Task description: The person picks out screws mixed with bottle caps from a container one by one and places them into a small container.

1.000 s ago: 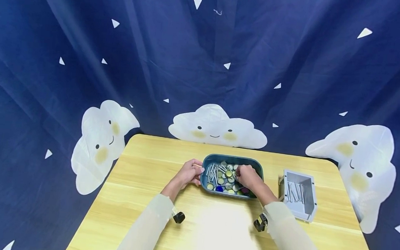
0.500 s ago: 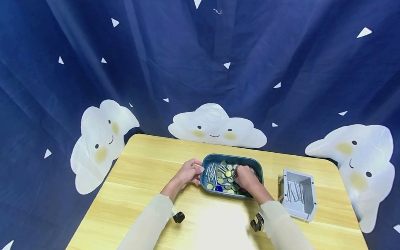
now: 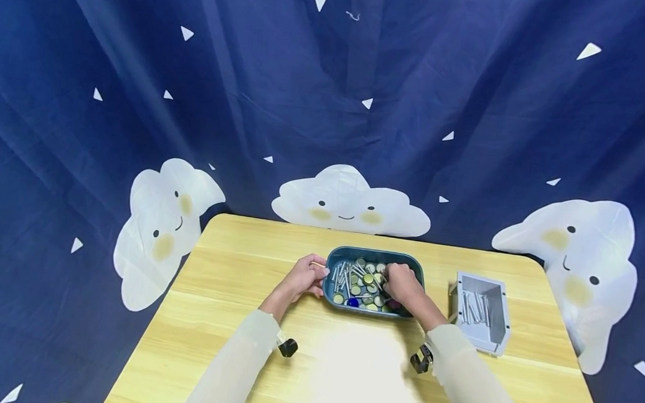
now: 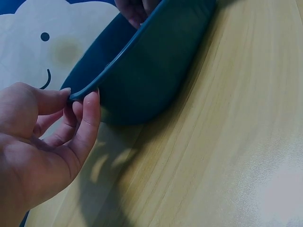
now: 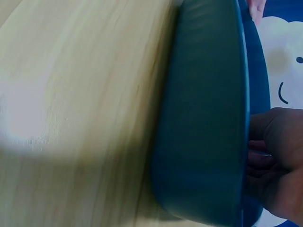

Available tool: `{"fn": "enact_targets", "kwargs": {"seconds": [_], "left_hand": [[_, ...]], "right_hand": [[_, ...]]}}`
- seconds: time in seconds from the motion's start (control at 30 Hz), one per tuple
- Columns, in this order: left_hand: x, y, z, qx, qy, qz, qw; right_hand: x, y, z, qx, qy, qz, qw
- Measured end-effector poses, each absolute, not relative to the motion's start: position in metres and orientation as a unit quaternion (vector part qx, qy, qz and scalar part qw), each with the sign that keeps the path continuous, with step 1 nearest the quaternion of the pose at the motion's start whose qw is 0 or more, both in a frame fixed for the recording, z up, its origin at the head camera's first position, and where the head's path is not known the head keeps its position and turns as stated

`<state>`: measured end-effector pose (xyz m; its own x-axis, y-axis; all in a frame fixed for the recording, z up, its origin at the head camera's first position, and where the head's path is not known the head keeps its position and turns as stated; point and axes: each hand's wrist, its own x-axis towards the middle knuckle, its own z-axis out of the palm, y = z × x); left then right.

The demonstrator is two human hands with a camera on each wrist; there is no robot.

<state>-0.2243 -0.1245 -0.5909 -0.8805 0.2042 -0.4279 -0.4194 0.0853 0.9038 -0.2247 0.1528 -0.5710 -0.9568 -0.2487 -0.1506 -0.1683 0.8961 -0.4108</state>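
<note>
A dark teal tub stands on the table, holding several silver screws and many round flat discs, mostly yellowish, plus a blue disc. My left hand pinches the tub's left rim between thumb and fingers, clearly seen in the left wrist view, where the hand is at the tub's corner. My right hand reaches inside the right half of the tub with bent fingers, among the discs. In the right wrist view the tub wall hides the fingertips of that hand, so I cannot tell what they hold.
Right of the tub, a grey open bin contains several long silver screws. The wooden table reaches back to a blue curtain printed with white clouds. A bright glare lies on the tabletop at the front.
My right hand shifts slightly left within the tub, then back right. My left hand keeps its hold on the rim, and the tub and grey bin stay in place.
</note>
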Motion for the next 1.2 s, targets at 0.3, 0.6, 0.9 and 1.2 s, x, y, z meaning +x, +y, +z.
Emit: {"fn": "enact_targets", "kwargs": {"seconds": [0.3, 0.6, 0.9, 1.2], "left_hand": [[-0.227, -0.126, -0.592, -0.077, 0.697, 0.67, 0.241], [-0.225, -0.122, -0.589, -0.067, 0.695, 0.674, 0.241], [-0.225, -0.125, -0.594, -0.069, 0.694, 0.678, 0.232], [-0.225, -0.124, -0.593, -0.076, 0.696, 0.674, 0.235]], "right_hand": [[-0.218, 0.166, -0.552, -0.127, 0.966, -0.214, 0.071], [-0.209, 0.185, -0.533, -0.074, 0.963, -0.25, 0.066], [-0.193, 0.213, -0.524, -0.049, 0.962, -0.267, 0.015], [-0.185, 0.24, -0.507, -0.027, 0.962, -0.271, -0.002]]}}
